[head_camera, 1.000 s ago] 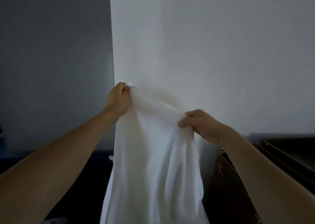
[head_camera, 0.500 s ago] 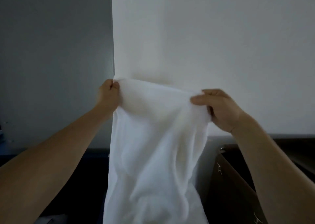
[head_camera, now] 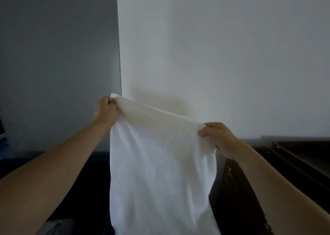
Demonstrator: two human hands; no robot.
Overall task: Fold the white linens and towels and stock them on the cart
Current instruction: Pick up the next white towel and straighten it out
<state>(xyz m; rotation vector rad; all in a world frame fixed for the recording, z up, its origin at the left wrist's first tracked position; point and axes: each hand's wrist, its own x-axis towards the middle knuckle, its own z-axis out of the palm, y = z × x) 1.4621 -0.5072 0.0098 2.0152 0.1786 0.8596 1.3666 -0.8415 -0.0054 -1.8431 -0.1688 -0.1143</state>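
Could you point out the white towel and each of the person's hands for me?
white towel (head_camera: 160, 172), head view, middle of the hanging cloth.
left hand (head_camera: 106, 112), head view, back of the hand gripping a top corner.
right hand (head_camera: 220, 138), head view, back of the hand pinching the top edge.

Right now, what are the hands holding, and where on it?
A white towel, by its top edge: left hand grips one corner, right hand pinches the other.
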